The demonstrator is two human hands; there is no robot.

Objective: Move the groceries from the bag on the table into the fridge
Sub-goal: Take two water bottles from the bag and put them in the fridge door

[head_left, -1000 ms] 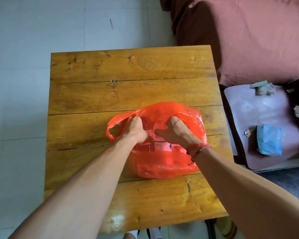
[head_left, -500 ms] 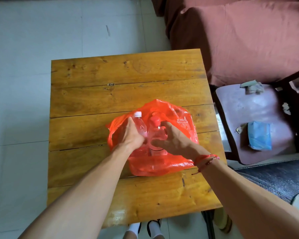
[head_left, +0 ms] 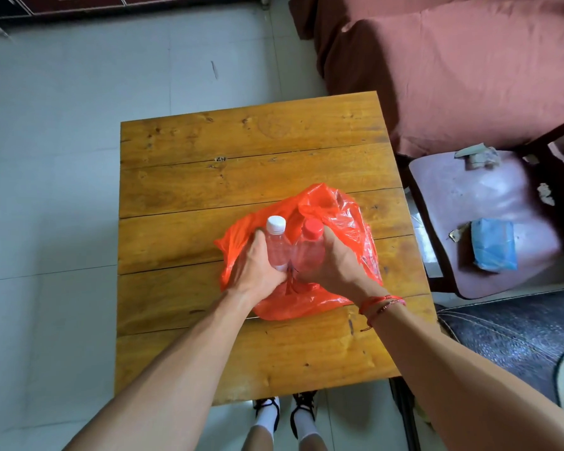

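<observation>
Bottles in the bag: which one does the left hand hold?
The white-capped bottle, in the left hand; the red-capped bottle is in the right hand.

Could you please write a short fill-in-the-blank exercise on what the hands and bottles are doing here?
1. The left hand grips the bottle with the ____ cap.
2. The right hand grips the bottle with the ____ cap.
3. Both bottles stand in an orange ____ on the table.
4. A red bracelet sits on the ____ wrist.

Missing words: white; red; bag; right
</observation>
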